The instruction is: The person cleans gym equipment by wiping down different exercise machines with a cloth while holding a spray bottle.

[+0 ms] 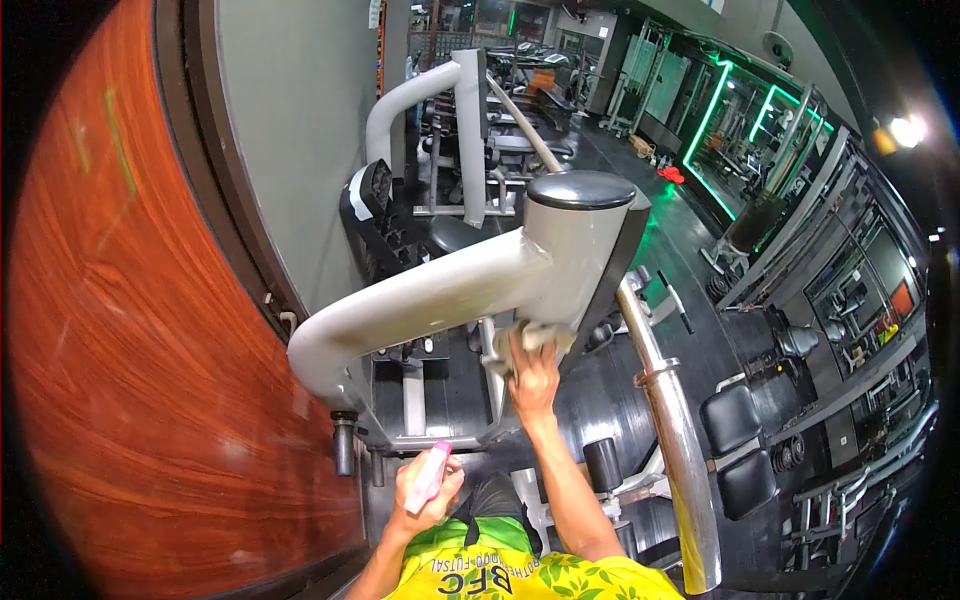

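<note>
My right hand point(535, 385) presses a crumpled greyish-beige cloth point(545, 338) against the lower part of a thick grey metal post, part of a gym machine frame point(575, 240). The post has a black oval cap point(580, 190), and a curved tube runs from it to the left. My left hand point(425, 500) is near my body, its fingers wrapped around a small white-and-pink bottle point(430, 476). Its lower end is partly covered by the hand.
A glossy wooden panel point(180, 350) stands close on the left. To the right, a shiny metal bar point(672, 430) slopes down towards me. Black padded seats point(735, 450) stand beyond it. More machines, a mirror with green light strips and red shoes point(671, 175) are farther back.
</note>
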The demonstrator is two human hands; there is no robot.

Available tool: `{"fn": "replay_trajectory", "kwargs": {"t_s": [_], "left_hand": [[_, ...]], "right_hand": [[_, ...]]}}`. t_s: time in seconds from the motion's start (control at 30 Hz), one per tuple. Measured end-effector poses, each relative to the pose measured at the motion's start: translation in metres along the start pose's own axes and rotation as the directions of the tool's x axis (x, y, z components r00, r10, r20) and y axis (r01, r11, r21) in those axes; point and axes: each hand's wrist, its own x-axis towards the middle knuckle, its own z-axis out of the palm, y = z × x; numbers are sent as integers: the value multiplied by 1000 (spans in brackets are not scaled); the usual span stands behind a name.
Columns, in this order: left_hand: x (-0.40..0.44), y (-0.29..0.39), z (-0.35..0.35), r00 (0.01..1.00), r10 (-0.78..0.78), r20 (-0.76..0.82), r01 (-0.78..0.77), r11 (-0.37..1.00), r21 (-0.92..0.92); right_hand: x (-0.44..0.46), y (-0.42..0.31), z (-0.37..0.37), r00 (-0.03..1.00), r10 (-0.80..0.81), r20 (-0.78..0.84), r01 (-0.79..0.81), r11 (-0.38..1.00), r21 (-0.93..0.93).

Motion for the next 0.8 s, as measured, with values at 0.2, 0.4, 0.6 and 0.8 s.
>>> {"fn": "replay_trajectory", "kwargs": {"t_s": [0.2,0.4,0.6,0.8], "left_hand": [[-2,6,-1,999,-11,-40,11,1000,16],[-6,7,-2,995,-87,-46,87,996,14],[-10,9,-1,988,-151,-8,151,988,2],[-22,0,4,991,-128,-45,125,990,-70]], "right_hand": [[-88,13,26,927,310,210,-346,923,167],[-28,-14,7,927,188,-323,-65,933,355],[28,-24,-14,990,-136,26,139,978,-157],[-35,16,14,970,-164,177,192,969,-156]]}}
